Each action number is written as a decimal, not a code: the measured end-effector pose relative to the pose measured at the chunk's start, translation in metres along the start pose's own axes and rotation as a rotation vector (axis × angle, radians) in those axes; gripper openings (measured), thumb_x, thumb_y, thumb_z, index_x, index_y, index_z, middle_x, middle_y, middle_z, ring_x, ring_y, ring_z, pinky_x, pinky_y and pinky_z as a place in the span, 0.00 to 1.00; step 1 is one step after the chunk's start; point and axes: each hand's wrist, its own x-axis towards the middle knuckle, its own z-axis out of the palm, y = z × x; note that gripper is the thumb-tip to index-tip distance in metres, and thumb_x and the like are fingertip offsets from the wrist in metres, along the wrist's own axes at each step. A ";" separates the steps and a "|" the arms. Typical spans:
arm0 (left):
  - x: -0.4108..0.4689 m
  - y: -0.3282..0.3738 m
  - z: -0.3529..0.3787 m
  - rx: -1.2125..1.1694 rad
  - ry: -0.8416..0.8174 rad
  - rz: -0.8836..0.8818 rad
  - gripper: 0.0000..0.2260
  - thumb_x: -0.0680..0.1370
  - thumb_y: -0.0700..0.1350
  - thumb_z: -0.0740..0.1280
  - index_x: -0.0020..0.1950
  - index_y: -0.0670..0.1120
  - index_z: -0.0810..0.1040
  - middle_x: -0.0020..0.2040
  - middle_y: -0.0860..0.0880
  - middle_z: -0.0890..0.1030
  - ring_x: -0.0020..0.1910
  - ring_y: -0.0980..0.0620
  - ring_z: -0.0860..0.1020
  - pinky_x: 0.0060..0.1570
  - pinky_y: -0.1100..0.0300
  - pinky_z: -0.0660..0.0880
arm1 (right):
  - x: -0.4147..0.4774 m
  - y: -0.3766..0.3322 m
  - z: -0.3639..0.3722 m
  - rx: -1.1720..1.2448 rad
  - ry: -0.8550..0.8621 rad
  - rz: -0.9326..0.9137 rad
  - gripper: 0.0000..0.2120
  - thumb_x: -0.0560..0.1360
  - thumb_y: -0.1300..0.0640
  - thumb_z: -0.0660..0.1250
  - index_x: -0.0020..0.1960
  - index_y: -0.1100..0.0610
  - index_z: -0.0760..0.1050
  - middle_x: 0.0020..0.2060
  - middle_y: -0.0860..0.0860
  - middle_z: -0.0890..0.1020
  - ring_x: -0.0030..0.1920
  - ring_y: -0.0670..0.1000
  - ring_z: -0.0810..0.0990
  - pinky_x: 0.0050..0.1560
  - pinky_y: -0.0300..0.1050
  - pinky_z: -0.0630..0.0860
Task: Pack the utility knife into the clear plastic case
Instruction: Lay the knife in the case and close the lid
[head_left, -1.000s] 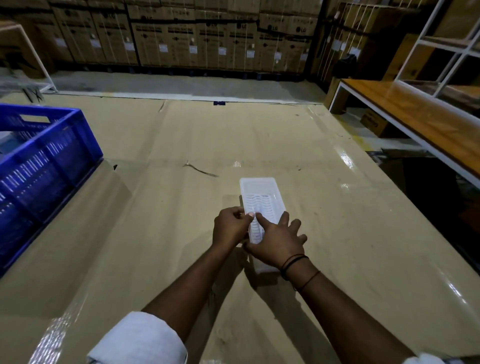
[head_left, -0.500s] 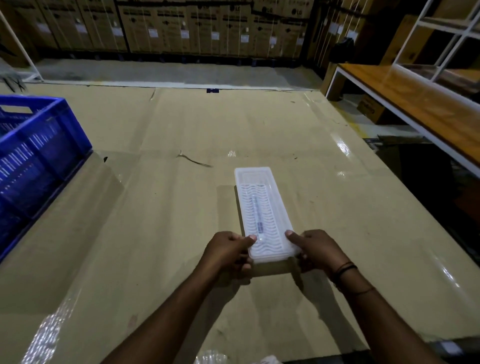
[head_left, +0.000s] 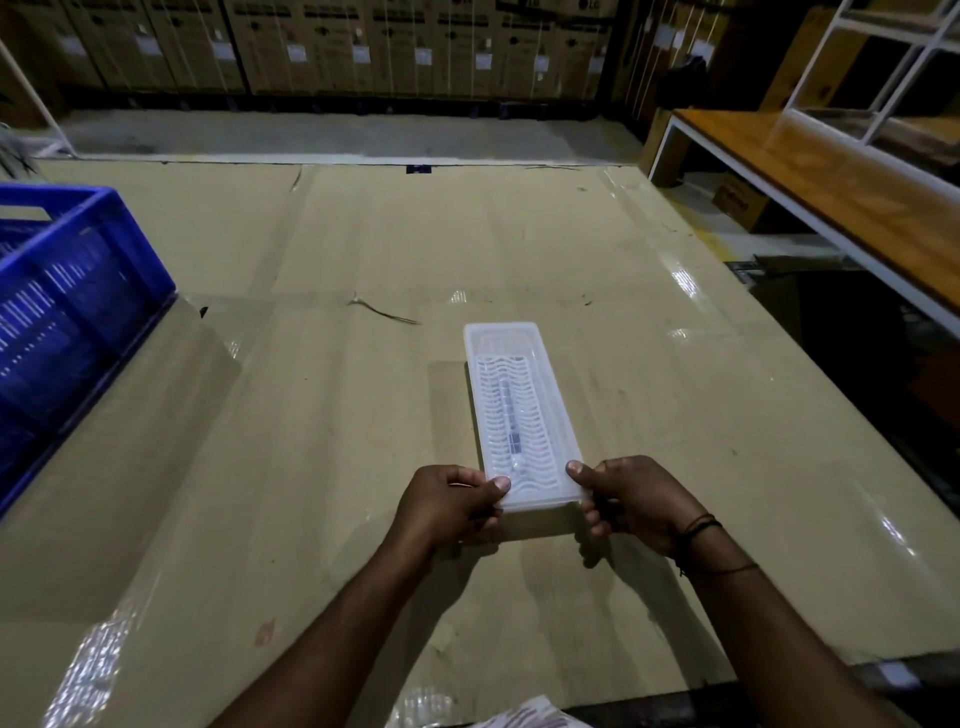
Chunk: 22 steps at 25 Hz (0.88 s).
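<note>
The clear plastic case (head_left: 540, 395) lies lengthwise on the cardboard-covered table, its ribbed lid on top. Through the lid a slim utility knife (head_left: 511, 421) shows, lying along the case's middle. My left hand (head_left: 449, 501) grips the near left corner of the case, thumb on the lid. My right hand (head_left: 631, 501) grips the near right corner the same way, thumb on top and fingers curled under the edge.
A blue plastic crate (head_left: 78, 301) stands at the table's left edge. A wooden bench with a white frame (head_left: 831, 171) runs along the right. Stacked cardboard boxes (head_left: 363, 47) line the far wall. Some plastic packaging (head_left: 519, 719) lies at the near edge.
A second ago both hands pressed on top of the case's near half. They have slid back to its near corners, and the full lid with the knife under it now shows.
</note>
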 end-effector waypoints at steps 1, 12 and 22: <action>0.000 -0.001 0.000 0.002 0.000 0.009 0.11 0.74 0.41 0.80 0.46 0.37 0.81 0.36 0.38 0.84 0.29 0.46 0.81 0.30 0.51 0.84 | 0.001 0.002 0.000 0.005 -0.007 -0.003 0.16 0.73 0.54 0.76 0.39 0.65 0.74 0.30 0.60 0.78 0.28 0.56 0.77 0.30 0.48 0.78; 0.038 0.028 0.003 0.031 0.061 0.072 0.12 0.79 0.49 0.76 0.47 0.40 0.82 0.43 0.40 0.88 0.33 0.46 0.85 0.34 0.55 0.80 | 0.035 -0.023 0.000 -0.116 0.153 -0.103 0.18 0.74 0.50 0.74 0.33 0.59 0.75 0.25 0.53 0.75 0.25 0.51 0.73 0.33 0.47 0.75; 0.071 0.053 0.006 0.106 0.111 0.126 0.08 0.81 0.43 0.72 0.44 0.41 0.85 0.51 0.37 0.89 0.51 0.38 0.89 0.58 0.43 0.85 | 0.075 -0.037 0.015 0.000 0.234 -0.124 0.19 0.76 0.58 0.73 0.29 0.58 0.71 0.23 0.52 0.74 0.26 0.52 0.71 0.32 0.45 0.73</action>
